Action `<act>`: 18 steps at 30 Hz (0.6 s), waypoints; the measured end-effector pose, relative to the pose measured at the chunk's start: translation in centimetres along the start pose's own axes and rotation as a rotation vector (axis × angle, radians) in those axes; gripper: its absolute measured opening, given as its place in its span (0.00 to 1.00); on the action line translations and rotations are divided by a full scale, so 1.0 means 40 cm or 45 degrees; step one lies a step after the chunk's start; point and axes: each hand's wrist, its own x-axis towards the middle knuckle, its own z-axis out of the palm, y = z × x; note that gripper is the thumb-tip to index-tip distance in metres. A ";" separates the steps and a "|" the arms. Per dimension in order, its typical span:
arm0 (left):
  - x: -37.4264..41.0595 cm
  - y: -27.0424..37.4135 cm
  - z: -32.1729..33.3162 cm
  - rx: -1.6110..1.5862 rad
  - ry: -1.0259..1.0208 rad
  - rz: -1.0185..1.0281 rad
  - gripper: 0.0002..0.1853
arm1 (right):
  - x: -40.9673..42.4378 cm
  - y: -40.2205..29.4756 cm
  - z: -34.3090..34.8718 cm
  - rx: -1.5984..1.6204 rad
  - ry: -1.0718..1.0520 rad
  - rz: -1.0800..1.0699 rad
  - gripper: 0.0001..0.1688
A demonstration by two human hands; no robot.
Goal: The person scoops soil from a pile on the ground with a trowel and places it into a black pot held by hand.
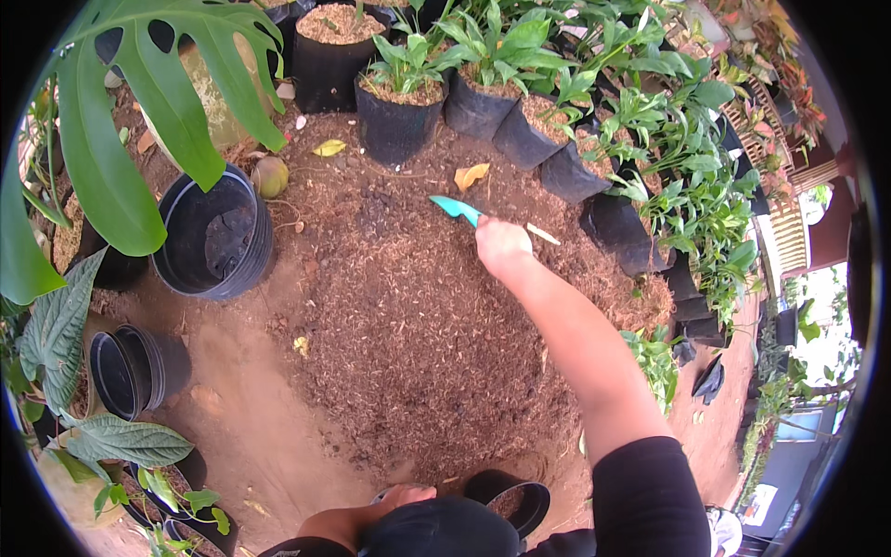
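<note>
My right hand (502,244) is closed around the handle of a teal hand trowel (456,207), reaching over the far side of a mound of loose soil mix (424,348). The trowel's blade points left, close to the soil. A yellow-brown dry leaf (471,176) lies just beyond it, and a pale stick (543,234) rests to the right of my hand. Low in the view, my left hand (409,494) is partly hidden beside my dark-clothed knee; its fingers and anything in them cannot be made out.
A large black plastic pot (261,240) stands left of the mound, beside a round green-brown fruit (270,177). Stacked black pots (170,369) lie on their side nearer me. Another black pot (536,505) is by my knee. Black grow bags (400,125) with leafy plants curve around the far and right sides.
</note>
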 end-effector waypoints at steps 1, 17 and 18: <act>0.013 0.011 -0.008 0.032 0.007 -0.012 0.11 | -0.038 -0.004 -0.004 -0.024 -0.034 -0.059 0.16; 0.002 -0.015 0.007 -0.027 0.096 0.008 0.13 | -0.327 0.129 -0.200 -0.142 -0.177 -0.153 0.17; -0.001 -0.016 0.011 -0.027 0.094 0.000 0.13 | -0.282 0.132 -0.173 -0.123 -0.033 -0.118 0.17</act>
